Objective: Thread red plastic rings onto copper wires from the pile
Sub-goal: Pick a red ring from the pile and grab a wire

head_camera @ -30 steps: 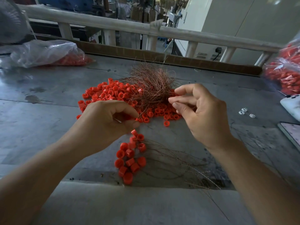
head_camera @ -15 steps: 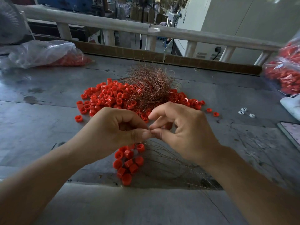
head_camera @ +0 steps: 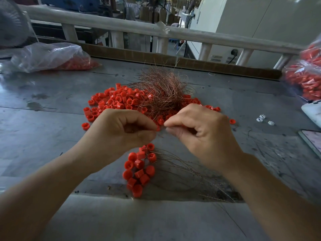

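on table [head_camera: 52, 136]: bags [head_camera: 48, 56] of rings [head_camera: 76, 64] | left hand [head_camera: 121, 133] pinches ring [head_camera: 158, 128] | right hand [head_camera: 201, 134] pinches wire [head_camera: 164, 126]

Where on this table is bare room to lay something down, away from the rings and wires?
Widest free patch: the left side of the table, between the clear bag and the loose rings. A smaller one lies between the copper tangle and the right-hand bag. Crowded: the centre, and the threaded rings by the near edge.

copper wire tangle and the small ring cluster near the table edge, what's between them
Head view: the left hand and right hand, fingertips almost meeting, lie between the copper wire tangle and the ring cluster.
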Demonstrator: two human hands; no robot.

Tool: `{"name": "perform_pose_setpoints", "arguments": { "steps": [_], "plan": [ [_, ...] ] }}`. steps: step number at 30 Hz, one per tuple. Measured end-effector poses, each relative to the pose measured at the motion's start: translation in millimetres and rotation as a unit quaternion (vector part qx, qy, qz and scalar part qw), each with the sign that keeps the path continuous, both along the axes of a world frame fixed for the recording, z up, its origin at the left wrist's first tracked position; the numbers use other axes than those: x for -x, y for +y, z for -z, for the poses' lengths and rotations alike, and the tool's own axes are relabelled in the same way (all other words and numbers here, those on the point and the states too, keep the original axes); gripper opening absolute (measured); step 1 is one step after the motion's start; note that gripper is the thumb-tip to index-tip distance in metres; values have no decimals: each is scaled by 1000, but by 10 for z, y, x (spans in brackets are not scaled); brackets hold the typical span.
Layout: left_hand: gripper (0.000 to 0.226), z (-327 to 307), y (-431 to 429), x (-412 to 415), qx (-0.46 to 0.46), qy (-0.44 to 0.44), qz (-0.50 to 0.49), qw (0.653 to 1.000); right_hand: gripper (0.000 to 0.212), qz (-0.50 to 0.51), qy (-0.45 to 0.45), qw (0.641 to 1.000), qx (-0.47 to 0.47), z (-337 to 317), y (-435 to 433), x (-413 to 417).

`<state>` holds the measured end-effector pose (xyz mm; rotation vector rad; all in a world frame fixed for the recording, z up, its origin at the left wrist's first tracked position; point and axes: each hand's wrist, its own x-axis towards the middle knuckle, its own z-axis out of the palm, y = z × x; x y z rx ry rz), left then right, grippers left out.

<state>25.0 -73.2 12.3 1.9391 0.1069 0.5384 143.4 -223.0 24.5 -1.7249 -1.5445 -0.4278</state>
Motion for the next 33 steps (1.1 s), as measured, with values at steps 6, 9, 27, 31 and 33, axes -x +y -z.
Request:
{"name": "perform_pose_setpoints", "arguments": {
  "steps": [6,9,27,31,33],
  "plan": [
    [42,29,-17,-13,-49,-35,0,998,6,48,75,995,-37,-46,-16,6],
    [38,41,-42,-14,18,-50,9,999,5,36,94,994,-33,-31,-4,37],
    [39,-8,-85,9,11,-24,16,1000,7,-2,87,996,-17,-11,15,93],
    [32,3,-69,-2,-7,-26,0,1000,7,-8,79,997,-11,-13,17,111],
    [32,0,-64,0,-3,-28,1,1000,7,-9,80,997,-10,-19,14,111]
  ]
}}
